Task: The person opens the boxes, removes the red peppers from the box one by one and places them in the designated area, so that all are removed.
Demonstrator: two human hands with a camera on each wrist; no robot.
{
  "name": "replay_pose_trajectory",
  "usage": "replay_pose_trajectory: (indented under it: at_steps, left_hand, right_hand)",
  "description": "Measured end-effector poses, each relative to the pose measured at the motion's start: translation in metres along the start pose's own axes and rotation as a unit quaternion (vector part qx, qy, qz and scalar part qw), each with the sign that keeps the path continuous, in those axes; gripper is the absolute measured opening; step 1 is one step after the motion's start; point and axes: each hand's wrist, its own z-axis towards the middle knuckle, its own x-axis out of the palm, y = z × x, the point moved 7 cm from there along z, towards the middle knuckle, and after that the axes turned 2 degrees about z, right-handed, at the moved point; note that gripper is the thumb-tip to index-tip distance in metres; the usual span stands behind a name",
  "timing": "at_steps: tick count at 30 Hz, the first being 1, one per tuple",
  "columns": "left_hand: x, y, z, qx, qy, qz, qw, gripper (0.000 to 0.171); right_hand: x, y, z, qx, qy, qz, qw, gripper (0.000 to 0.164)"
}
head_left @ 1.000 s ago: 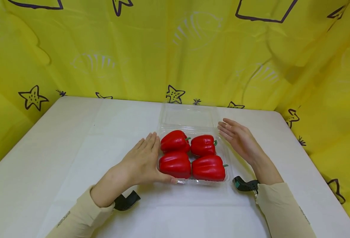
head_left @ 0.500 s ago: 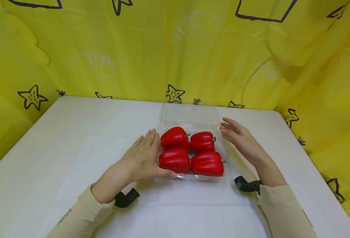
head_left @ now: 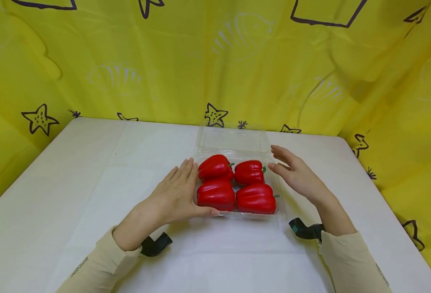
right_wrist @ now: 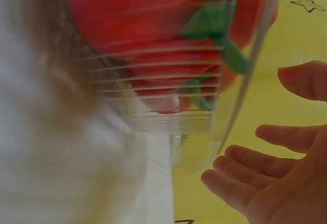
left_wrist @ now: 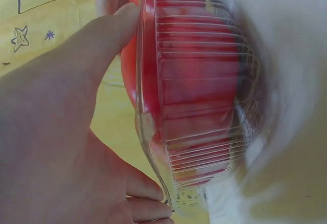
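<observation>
Several red bell peppers [head_left: 256, 199] lie in a clear plastic clamshell box [head_left: 250, 215] in the head view. Its lid [head_left: 233, 140] is folded back away from me. My left hand [head_left: 173, 199] lies along the box's left side, fingers straight, thumb along the near edge. In the left wrist view the thumb [left_wrist: 120, 27] touches the rim beside the ribbed wall [left_wrist: 199, 96]. Off the right side, my right hand [head_left: 303, 177] hovers with thumb and fingers spread, holding nothing. The right wrist view shows its fingertips [right_wrist: 230, 152] close to the rim; contact cannot be told.
A white-covered table [head_left: 222, 256] carries the box. Behind it and at both sides hangs a yellow curtain [head_left: 178, 61] with starfish and fish drawings. Dark wrist mounts [head_left: 156, 244] stick out beside both sleeves.
The box with the peppers has shifted slightly away from me, the left hand staying at its side. My right thumb has spread away from the fingers.
</observation>
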Motion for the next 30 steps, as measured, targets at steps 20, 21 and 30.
replay_pose_trajectory:
  at_steps: [20, 21, 30]
  left_hand:
    - [0.003, 0.001, 0.001, 0.001, -0.005, -0.004, 1.0, 0.13]
    - [0.003, 0.001, 0.001, 0.001, -0.004, -0.004, 1.0, 0.13]
    - [0.003, -0.001, 0.002, 0.004, -0.004, 0.002, 1.0, 0.13]
  right_hand:
    - [0.014, 0.045, -0.02, -0.113, 0.018, -0.089, 0.989, 0.051]
    - [0.015, 0.047, -0.021, -0.117, 0.019, -0.096, 0.988, 0.051]
    - [0.032, 0.056, -0.03, -0.137, 0.052, -0.173, 0.974, 0.051]
